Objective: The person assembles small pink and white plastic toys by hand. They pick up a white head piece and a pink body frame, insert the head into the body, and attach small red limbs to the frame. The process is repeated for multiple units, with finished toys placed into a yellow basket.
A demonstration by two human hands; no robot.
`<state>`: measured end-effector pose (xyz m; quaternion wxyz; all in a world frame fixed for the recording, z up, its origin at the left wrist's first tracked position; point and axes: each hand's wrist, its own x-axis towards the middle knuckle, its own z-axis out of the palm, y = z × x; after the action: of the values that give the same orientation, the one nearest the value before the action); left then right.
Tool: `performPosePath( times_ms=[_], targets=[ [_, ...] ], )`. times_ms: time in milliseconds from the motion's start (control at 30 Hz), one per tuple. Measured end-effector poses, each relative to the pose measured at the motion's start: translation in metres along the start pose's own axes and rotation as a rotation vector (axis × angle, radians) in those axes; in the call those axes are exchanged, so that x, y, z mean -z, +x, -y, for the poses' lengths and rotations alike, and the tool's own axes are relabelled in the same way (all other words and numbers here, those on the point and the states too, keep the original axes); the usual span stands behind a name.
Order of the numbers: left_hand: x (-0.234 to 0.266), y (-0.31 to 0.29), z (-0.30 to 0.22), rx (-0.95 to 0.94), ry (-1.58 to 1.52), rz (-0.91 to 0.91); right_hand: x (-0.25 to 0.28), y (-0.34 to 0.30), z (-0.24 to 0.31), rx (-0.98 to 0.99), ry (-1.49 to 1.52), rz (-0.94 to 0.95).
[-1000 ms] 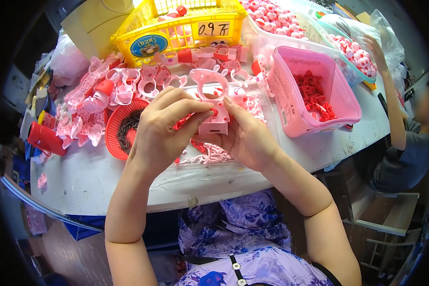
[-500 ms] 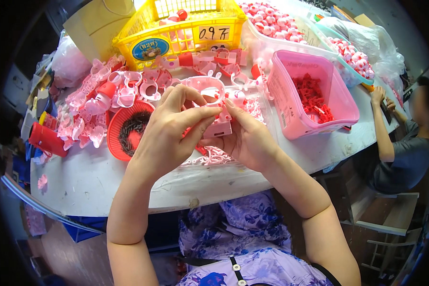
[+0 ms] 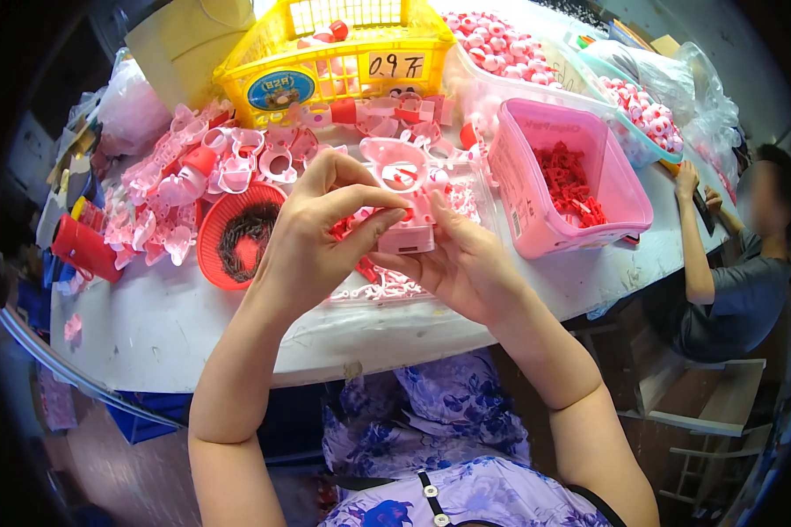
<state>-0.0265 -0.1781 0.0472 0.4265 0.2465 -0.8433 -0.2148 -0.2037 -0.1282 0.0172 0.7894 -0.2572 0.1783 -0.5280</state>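
Observation:
My right hand (image 3: 470,268) holds a pink plastic toy body (image 3: 410,235), boxy below, with an eared ring at its upper end. The fingers cup it from the right and beneath. Thumb and forefinger of my left hand (image 3: 312,224) are pinched together against its near left side, at a small red plastic part (image 3: 407,213). How far that part sits inside the body is hidden by the fingertips. Under my hands lies a clear tray (image 3: 466,233) with small pale pink pieces (image 3: 387,285) and some red ones.
Left of my hands stands a red round basket (image 3: 209,250) of dark metal pins or screws. Beyond it is a heap of pink plastic shells (image 3: 171,189). A yellow basket (image 3: 325,92), a pink bin (image 3: 523,215) of red parts and tubs of pink-white balls (image 3: 501,53) surround the work. Another person (image 3: 747,263) sits at right.
The pink body has tipped in my right hand, so its eared ring turns more toward me. My left fingers stay pinched at it. The view has shifted slightly.

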Motion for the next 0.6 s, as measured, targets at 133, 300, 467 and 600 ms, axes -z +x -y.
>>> performPosePath(
  times_ms=[133,300,467,600],
  targets=[
    [0.0,-0.001,-0.002,0.091,-0.467,-0.069,-0.017,-0.034,0.015,0.038,0.039,-0.016],
    [-0.004,-0.001,0.001,0.09,-0.09,0.038,-0.005,-0.082,0.025,0.12,0.108,-0.105],
    [-0.022,-0.006,0.006,-0.184,0.34,0.252,0.003,-0.118,0.013,0.12,0.235,-0.165],
    [-0.027,-0.008,0.011,-0.163,0.346,0.277,0.004,-0.125,-0.004,0.036,0.261,-0.17]
  ],
)
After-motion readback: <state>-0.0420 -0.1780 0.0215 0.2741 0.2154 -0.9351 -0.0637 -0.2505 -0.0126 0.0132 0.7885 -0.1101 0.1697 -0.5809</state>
